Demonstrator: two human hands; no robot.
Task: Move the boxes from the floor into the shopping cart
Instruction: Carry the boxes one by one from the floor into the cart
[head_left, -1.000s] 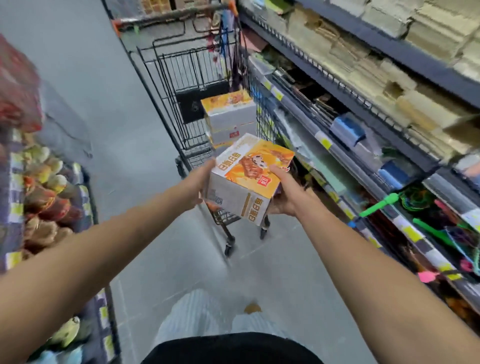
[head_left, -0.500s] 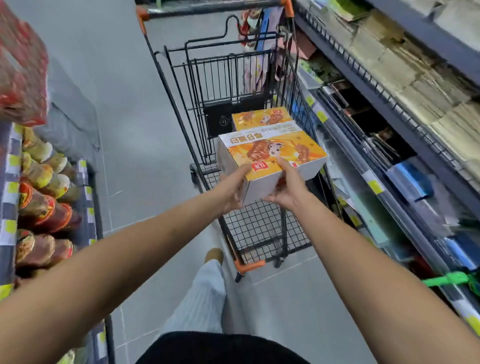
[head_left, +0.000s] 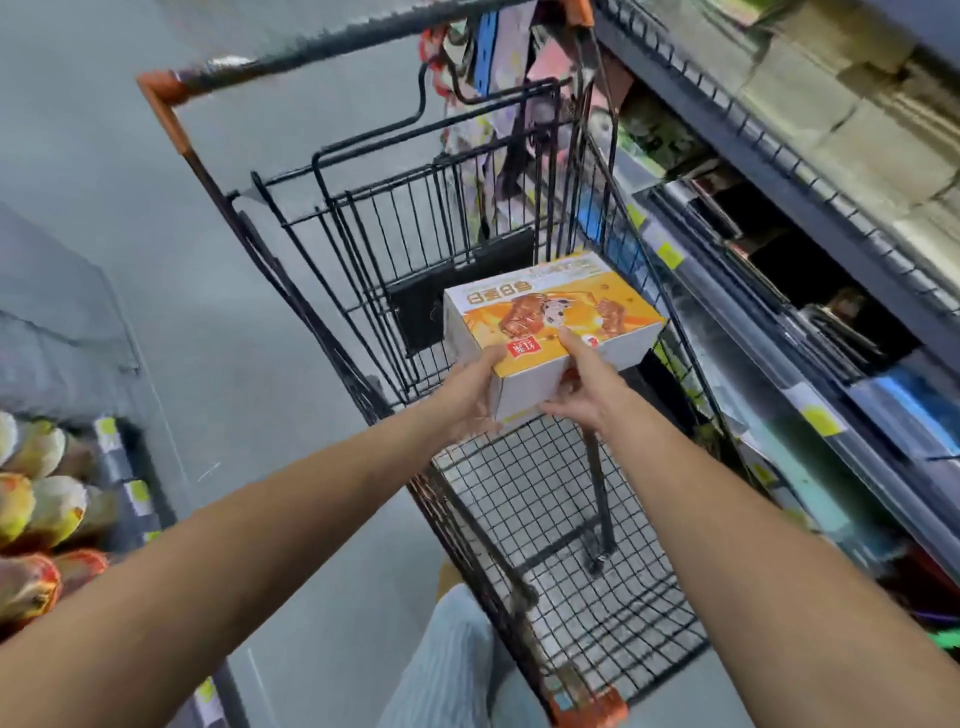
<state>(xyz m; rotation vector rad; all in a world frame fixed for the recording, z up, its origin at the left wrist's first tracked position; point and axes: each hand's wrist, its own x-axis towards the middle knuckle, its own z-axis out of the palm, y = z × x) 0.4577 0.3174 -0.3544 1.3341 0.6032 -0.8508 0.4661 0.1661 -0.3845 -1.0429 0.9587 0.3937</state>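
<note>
An orange box (head_left: 550, 317), gripped by the left hand (head_left: 467, 397) and right hand (head_left: 579, 397), is held inside the shopping cart (head_left: 545, 493), unreleased, possibly atop another box (head_left: 571, 267).

The left forearm (head_left: 234, 545) and right forearm (head_left: 753, 540) are bare along all their visible length, as are the left hand (head_left: 467, 397) and right hand (head_left: 584, 389). Lower down, one leg shows in pale blue-grey, finely ribbed fabric trousers (head_left: 447, 670), with a tan shoe tip (head_left: 448, 574) beyond.
</note>
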